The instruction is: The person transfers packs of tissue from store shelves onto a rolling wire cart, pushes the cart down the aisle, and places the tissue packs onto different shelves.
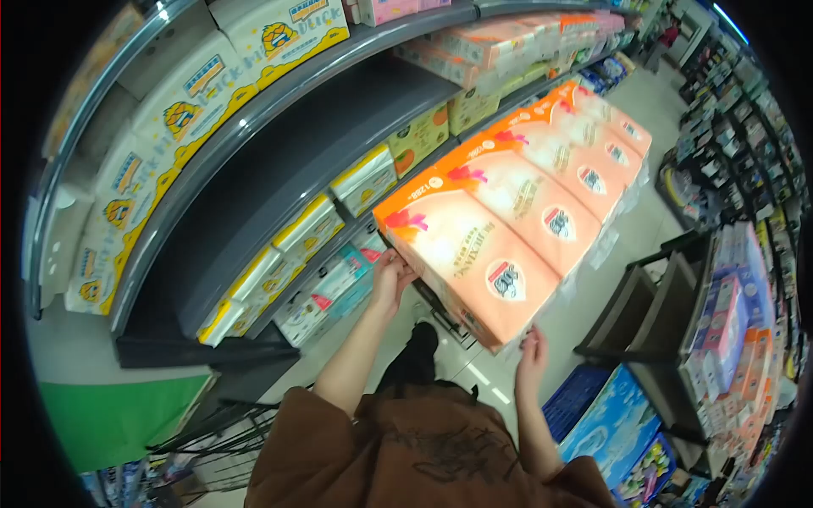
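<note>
A large orange and peach tissue multipack point(508, 216) stretches diagonally in front of me, made of several packs side by side in clear wrap. My left hand point(392, 278) is closed on its near left corner, with the fingertips partly hidden under the edge. Close to the near right corner is my right hand point(531, 351), its fingers bent at the loose wrap; whether they grip it is unclear. Part of a wire cart point(449, 317) shows beneath the multipack.
Dark shelves point(246, 127) with white and yellow tissue packs point(190, 110) curve along the left. A wire cart point(224, 440) stands low at the left. Dark racks point(648, 313) and a blue basket point(576, 398) are at the right. A distant person point(665, 42) is in the aisle.
</note>
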Available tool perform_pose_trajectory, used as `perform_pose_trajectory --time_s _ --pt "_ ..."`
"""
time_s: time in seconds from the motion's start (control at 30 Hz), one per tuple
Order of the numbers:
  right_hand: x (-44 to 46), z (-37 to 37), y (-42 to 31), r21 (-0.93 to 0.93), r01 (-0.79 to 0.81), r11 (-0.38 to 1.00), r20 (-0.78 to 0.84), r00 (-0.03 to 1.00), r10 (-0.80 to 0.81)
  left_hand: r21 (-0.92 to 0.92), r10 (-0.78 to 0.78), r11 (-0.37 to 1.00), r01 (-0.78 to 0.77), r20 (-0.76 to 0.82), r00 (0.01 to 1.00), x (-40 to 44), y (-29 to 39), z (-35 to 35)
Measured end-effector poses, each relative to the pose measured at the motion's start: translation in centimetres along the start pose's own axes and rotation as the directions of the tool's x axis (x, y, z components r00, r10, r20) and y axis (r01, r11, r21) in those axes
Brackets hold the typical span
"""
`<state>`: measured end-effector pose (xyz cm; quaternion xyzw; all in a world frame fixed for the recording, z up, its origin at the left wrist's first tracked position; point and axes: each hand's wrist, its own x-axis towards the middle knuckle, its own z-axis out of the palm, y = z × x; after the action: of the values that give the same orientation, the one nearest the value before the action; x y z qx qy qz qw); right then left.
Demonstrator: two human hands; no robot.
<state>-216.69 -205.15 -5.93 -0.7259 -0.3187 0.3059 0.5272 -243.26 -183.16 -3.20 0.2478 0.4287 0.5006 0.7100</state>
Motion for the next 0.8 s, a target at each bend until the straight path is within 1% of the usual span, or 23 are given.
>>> perform_pose_trajectory --time_s 0.03,0.07,0.13,0.17,0.2,0.23,0.27,0.3,0.37,0.4,0.47,0.5,0.53,0.57,0.6,0.63,0.67,0.7,0.73,0.77,0.8 --pt "-1.4 -0.2 -2.7 0.164 -0.094 0.982 0.018 0.996 0.093 0.008 0.015 1.000 -0.015 -0.032 0.999 -1.3 -0.1 -1.1" --pt "-2.8 -0.3 -4.6 0.316 -0.203 0.927 0.097 0.979 0.181 0.007 0.034 0.999 -0.034 -0.090 0.995 -2.4 -0.2 -1.8" --pt "-3.8 0.1 -8.2 0.549 -0.384 0.742 0.285 0.921 0.266 0.109 0.060 0.993 -0.041 -0.181 0.982 -3.6 0.5 -2.6" --pt "-4.5 0.6 -9.6 0.539 -0.423 0.729 0.334 0.901 0.276 0.156 0.073 0.987 -0.037 -0.231 0.970 -4.4 0.7 -3.2" --pt "-5.6 1.3 -10.6 0.524 -0.468 0.711 0.385 0.875 0.293 0.255 0.114 0.966 -0.042 -0.273 0.955 -5.6 1.3 -3.5" --pt "-6.7 1.9 -11.2 0.503 -0.521 0.690 0.437 0.842 0.317 0.535 0.323 0.833 -0.142 -0.260 0.910 -6.1 0.6 -5.6" --pt "-7.1 2.8 -11.8 0.431 -0.469 0.771 0.462 0.849 0.258 0.763 0.498 0.617 -0.195 -0.187 0.847 -5.7 -0.5 -8.9" --pt "-7.4 3.3 -12.6 0.404 -0.518 0.754 0.469 0.825 0.315 0.919 0.645 0.335 -0.210 -0.061 0.762 -6.1 -1.0 -10.9" --pt "-8.0 4.4 -14.6 0.340 -0.600 0.724 0.474 0.774 0.419 0.847 0.542 0.497 -0.190 -0.131 0.830 -9.6 -1.3 -12.4" --pt "-8.3 5.4 -15.3 0.347 -0.562 0.751 0.446 0.803 0.395 0.798 0.487 0.576 -0.177 -0.161 0.858 -11.5 -1.5 -13.0" --pt "-8.9 7.4 -16.6 0.324 -0.485 0.812 0.419 0.843 0.337 0.629 0.340 0.742 -0.233 -0.054 0.939 -15.7 -3.0 -13.6" --pt "-8.7 8.2 -16.3 0.354 -0.440 0.825 0.435 0.859 0.271 0.592 0.289 0.774 -0.225 -0.015 0.957 -16.9 -5.1 -14.8" --pt "-8.3 8.4 -15.2 0.388 -0.407 0.827 0.461 0.863 0.208 0.563 0.228 0.810 -0.164 -0.044 0.973 -19.2 -5.1 -14.3" --pt "-8.4 8.5 -14.9 0.418 -0.455 0.786 0.484 0.844 0.231 0.531 0.164 0.836 -0.142 0.004 0.986 -21.0 -5.6 -14.5" --pt "-8.5 8.5 -14.4 0.489 -0.443 0.751 0.541 0.830 0.138 0.528 0.119 0.840 -0.127 0.049 0.992 -22.9 -5.2 -14.5" --pt "-10.0 8.7 -15.6 0.491 -0.396 0.776 0.482 0.865 0.136 0.449 0.079 0.886 -0.116 0.101 0.992 -24.3 -5.3 -14.8" --pt "-12.0 9.0 -17.5 0.488 -0.364 0.793 0.463 0.878 0.119 0.359 0.040 0.928 -0.101 0.174 0.984 -25.3 -5.1 -15.2" --pt "-13.7 9.5 -18.1 0.488 -0.296 0.821 0.391 0.915 0.098 0.332 0.061 0.934 -0.130 0.212 0.975 -26.5 -3.9 -15.4" --pt "-15.2 9.8 -18.6 0.475 -0.215 0.853 0.364 0.931 0.031 0.305 0.082 0.938 -0.162 0.260 0.962 -27.9 -2.3 -15.1" --pt "-16.3 10.1 -19.2 0.472 -0.206 0.857 0.363 0.932 0.024 0.280 0.102 0.940 -0.194 0.314 0.944 -28.8 -1.0 -14.7" --pt "-17.3 10.5 -19.8 0.472 -0.195 0.860 0.353 0.935 0.018 0.251 0.092 0.952 -0.177 0.318 0.944 -29.2 0.1 -14.6"
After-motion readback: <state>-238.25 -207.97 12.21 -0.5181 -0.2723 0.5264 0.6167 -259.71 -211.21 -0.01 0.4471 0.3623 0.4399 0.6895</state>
